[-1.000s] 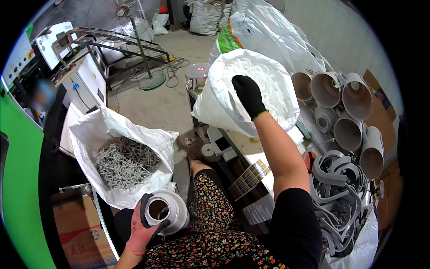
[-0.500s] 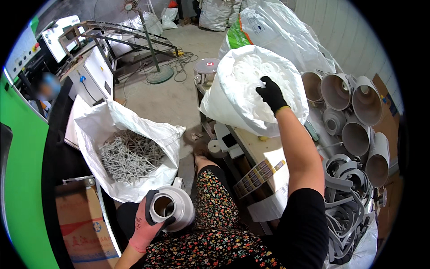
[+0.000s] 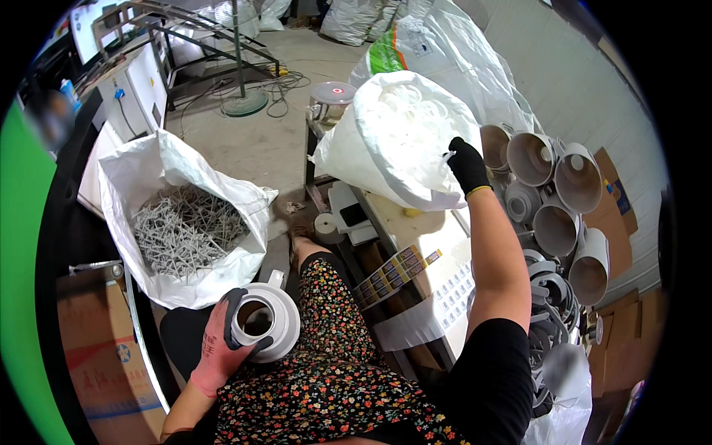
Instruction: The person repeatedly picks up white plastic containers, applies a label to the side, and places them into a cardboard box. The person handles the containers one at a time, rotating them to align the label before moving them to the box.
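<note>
My left hand (image 3: 221,335), in a pink glove with dark fingertips, is closed round a light grey plastic pipe fitting (image 3: 285,324) over my lap. The fitting's round mouth faces up, and a short side piece sticks out at its far edge. On the right, my right hand (image 3: 467,165), in a black glove, is at the right side of an open white sack (image 3: 337,159) full of white plastic rings (image 3: 411,122). Its fingers are closed, with a bit of white showing at the tips that looks like part of a ring.
To the left stands a white sack (image 3: 245,274) of thin grey plastic pieces (image 3: 185,230). Label sheets (image 3: 397,276) lie over the table's edge. At right are several large grey pipe fittings (image 3: 556,226) and a heap of grey curved parts (image 3: 549,304). A cardboard box (image 3: 100,348) sits lower left.
My right hand has moved from over the middle of the rings to the sack's right side. My left hand still holds the pipe fitting. The whole view has shifted slightly.
</note>
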Demonstrator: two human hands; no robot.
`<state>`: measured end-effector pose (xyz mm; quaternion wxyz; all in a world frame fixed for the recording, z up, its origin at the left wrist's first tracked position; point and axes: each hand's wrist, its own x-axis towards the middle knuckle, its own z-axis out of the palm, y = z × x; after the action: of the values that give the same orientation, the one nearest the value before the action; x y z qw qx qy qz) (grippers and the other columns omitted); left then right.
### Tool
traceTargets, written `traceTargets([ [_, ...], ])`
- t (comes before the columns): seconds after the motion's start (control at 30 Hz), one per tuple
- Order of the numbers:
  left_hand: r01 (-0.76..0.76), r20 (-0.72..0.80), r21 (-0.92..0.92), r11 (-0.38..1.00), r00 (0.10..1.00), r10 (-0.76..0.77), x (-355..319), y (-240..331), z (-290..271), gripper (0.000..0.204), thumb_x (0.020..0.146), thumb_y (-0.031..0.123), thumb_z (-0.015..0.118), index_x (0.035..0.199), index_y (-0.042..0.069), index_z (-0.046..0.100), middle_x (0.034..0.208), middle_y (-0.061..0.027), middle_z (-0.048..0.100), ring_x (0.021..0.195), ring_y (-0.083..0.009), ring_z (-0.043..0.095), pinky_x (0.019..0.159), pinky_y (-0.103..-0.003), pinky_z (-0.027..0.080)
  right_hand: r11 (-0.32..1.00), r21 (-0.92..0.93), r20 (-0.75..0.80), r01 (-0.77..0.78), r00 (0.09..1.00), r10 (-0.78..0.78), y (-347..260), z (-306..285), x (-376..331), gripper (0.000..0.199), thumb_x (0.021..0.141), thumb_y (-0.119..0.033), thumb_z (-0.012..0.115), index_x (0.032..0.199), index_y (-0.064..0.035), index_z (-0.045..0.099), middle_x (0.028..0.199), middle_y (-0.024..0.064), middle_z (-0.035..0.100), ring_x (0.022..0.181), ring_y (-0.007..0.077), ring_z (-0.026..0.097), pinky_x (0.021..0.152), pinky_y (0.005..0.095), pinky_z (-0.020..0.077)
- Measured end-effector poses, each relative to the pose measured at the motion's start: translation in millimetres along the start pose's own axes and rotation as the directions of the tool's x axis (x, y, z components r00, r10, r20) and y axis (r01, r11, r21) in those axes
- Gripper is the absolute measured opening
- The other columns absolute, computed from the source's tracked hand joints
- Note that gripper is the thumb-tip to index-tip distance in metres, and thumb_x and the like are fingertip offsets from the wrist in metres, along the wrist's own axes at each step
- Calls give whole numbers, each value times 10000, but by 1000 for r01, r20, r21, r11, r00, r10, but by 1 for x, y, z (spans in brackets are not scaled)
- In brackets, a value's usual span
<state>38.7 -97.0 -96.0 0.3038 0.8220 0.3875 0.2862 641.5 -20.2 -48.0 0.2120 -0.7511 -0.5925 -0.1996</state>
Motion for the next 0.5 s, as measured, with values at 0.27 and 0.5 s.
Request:
traceTargets([
  [0.27,-179,-87,-5,984,980,177,-12,-22,-6,840,632,229,845,1319,-54,452,1301,-217,533,1239,-409,483,1091,-479,355,802,394,28,449,866,-499,-242,-23,-51,301,816,-55,566,1089,-120,675,891,144,598,834,322,616,708,393,490],
  [0.5,-155,-77,-132,979,986,146,-22,-30,-20,844,680,273,813,1352,-41,410,1331,-222,490,1240,-431,456,1072,-485,367,431,901,218,49,809,-546,-384,-39,-167,239,857,-51,598,1088,-6,641,1067,160,631,969,315,627,821,386,496],
])
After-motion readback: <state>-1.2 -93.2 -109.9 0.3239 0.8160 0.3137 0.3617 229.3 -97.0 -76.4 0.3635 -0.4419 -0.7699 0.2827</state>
